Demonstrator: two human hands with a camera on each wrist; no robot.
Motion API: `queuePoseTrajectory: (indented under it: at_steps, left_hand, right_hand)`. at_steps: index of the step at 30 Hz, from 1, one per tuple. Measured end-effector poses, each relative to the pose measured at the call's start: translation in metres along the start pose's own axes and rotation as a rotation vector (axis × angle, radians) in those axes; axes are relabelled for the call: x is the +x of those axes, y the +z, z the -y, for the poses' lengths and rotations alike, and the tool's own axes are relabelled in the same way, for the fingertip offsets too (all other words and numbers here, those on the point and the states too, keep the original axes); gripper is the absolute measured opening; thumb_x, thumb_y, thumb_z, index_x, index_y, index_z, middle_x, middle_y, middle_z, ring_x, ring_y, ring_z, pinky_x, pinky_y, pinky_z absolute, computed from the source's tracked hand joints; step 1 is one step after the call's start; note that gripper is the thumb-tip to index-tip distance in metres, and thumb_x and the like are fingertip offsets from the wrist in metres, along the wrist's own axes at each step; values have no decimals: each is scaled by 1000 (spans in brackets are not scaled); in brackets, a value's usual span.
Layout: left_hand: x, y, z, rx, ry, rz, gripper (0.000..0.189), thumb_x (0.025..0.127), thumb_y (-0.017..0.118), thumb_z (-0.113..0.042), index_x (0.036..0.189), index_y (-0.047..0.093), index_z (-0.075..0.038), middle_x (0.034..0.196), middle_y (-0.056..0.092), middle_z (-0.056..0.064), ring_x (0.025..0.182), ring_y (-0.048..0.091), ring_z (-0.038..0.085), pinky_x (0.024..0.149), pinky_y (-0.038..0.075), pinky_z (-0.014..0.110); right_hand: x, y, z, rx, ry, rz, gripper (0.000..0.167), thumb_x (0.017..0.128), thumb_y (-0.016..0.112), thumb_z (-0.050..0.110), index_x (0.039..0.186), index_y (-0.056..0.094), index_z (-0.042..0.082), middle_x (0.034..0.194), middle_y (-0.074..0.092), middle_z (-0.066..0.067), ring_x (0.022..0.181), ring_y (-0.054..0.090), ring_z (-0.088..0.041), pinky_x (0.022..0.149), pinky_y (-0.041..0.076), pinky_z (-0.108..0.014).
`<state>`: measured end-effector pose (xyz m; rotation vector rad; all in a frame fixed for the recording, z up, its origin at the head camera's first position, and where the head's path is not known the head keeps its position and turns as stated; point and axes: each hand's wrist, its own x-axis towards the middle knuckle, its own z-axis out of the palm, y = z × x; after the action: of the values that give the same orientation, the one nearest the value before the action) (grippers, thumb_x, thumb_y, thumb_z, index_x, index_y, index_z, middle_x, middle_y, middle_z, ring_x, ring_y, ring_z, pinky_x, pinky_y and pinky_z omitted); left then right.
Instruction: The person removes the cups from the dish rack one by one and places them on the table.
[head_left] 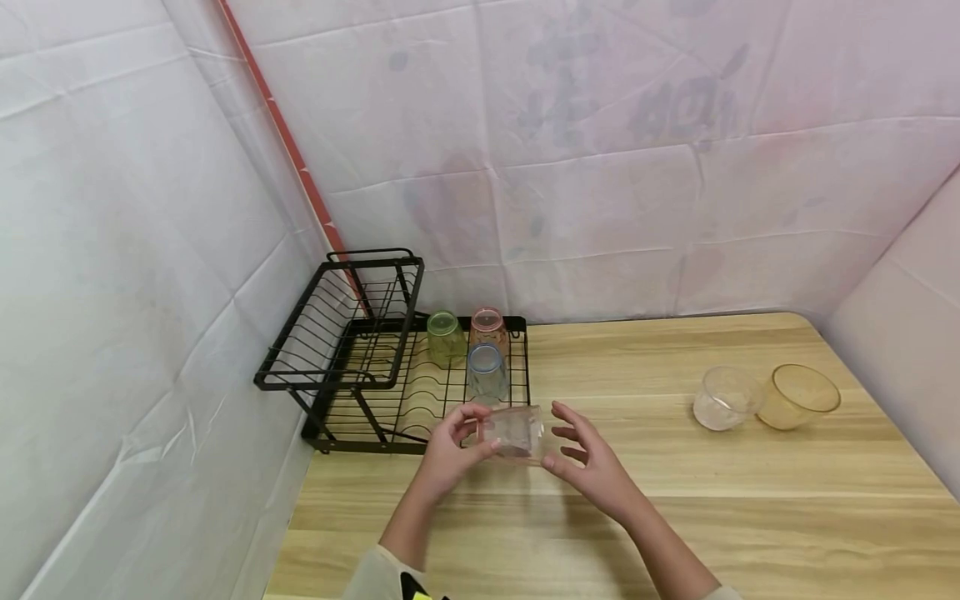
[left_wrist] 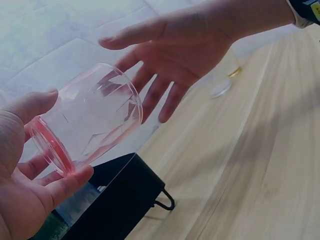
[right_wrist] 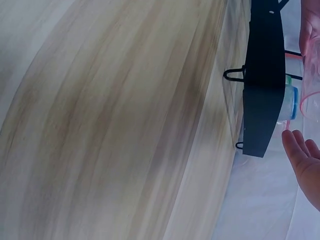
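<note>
Head view: My left hand [head_left: 450, 454] grips the pink cup [head_left: 513, 431] at its base, thumb and fingers curled round it. The cup lies sideways above the table [head_left: 712, 533], mouth toward my right hand [head_left: 592, 467]. The rack [head_left: 360, 445] contains the green cup [head_left: 444, 342], red cup [head_left: 487, 327] and blue cup [head_left: 487, 379], all base up. At far right, the clear cup [head_left: 720, 404] and yellow cup [head_left: 798, 400] stand rim up; I cannot tell whether they touch.

Left wrist view: My left thumb and fingers hold the thick base. My right hand is spread, holding nothing, near the rim; contact is unclear.

Right wrist view: The blue cup shows partly behind the rack's wall.
</note>
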<state>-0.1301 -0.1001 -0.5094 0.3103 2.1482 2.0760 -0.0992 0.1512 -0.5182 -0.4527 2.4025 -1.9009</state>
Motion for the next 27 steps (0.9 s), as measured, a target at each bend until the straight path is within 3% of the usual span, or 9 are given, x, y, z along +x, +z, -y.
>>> queuePoseTrajectory:
  at_steps: [7,11,14,19,27]
  left_hand:
    - [-2,5,-1,-39,5,44,45,81,79,-5,121,59,-3,136,54,18,122,56,29,86,57,30]
    - [-3,6,-2,-36,1,55,46,81,79,-5,121,59,-4,136,54,15,122,57,29,84,58,31]
    - [-4,7,-3,-42,-6,59,46,81,80,-6,122,59,-5,136,54,14,121,58,28,83,58,32]
    - [-5,8,-5,-63,0,74,47,81,80,-8,123,58,-3,136,54,16,118,59,25,82,59,32]
    - [-8,11,-7,-71,-3,76,47,81,79,-8,123,58,-3,136,54,15,120,58,26,85,58,33]
  right_hand:
    - [2,5,3,67,-10,35,76,91,71,15,153,30,24,156,33,-13,131,46,-41,101,46,-54]
    - [3,7,4,82,-14,37,78,89,73,14,153,30,23,155,34,-15,132,45,-41,101,50,-38]
    - [4,8,5,93,-11,35,79,87,74,13,153,31,22,154,33,-17,132,45,-41,100,49,-33]
    - [4,10,6,105,10,40,79,87,75,13,153,32,21,153,34,-18,130,46,-43,100,49,-39]
    - [4,11,8,208,85,53,78,85,76,10,150,34,19,145,39,-20,120,54,-41,85,57,-31]
